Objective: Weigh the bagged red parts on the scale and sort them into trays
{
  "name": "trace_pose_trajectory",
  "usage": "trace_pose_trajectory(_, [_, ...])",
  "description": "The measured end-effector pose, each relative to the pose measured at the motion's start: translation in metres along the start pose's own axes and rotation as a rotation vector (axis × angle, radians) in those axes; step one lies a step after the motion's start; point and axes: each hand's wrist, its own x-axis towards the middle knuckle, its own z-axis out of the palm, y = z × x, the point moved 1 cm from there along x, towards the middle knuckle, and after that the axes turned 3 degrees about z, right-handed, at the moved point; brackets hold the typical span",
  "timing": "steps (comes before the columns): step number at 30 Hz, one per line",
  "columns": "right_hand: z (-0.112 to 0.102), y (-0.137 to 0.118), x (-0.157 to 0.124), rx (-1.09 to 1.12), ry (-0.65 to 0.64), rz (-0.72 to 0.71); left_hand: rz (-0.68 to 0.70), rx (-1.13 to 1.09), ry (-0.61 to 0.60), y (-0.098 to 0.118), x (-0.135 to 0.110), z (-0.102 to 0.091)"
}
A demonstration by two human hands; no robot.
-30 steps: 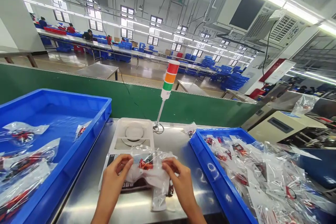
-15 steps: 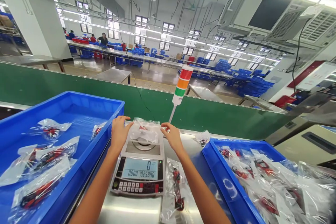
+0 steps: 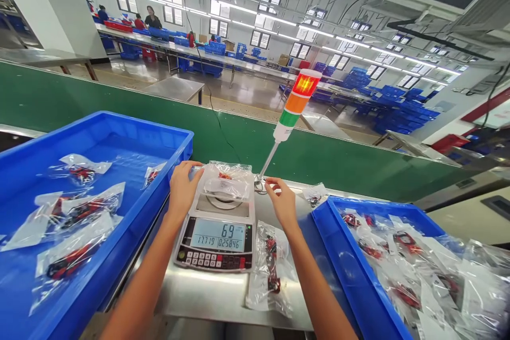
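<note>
I have the left hand (image 3: 182,191) and right hand (image 3: 282,203) open and apart, just beside the clear plastic bag (image 3: 225,181) on the digital scale (image 3: 215,241), apparently so nothing disturbs the weight reading.

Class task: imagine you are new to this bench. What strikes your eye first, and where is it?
The tower light glowing red stands behind the digital scale. A clear bag lies on the scale, between the left hand and right hand. A bright blue tray to the left and another to the right hold bagged parts.
</note>
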Motion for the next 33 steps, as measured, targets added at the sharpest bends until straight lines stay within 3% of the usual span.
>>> trace_pose_trajectory(16, [0.015, 0.003, 0.008, 0.081, -0.024, 0.005, -0.030, -0.053, 0.009, -0.002, -0.006, -0.001])
trace_pose_trajectory(22, [0.037, 0.004, 0.033, 0.151, -0.046, 0.024, -0.038, -0.076, 0.005, -0.002, -0.006, -0.001])
trace_pose_trajectory(27, [0.057, -0.023, 0.052, 0.289, -0.082, -0.007, -0.039, -0.123, 0.013, 0.002, -0.007, -0.003])
trace_pose_trajectory(33, [0.043, -0.072, 0.023, 0.583, -0.215, -0.118, -0.083, -0.298, -0.022, 0.011, -0.006, -0.004])
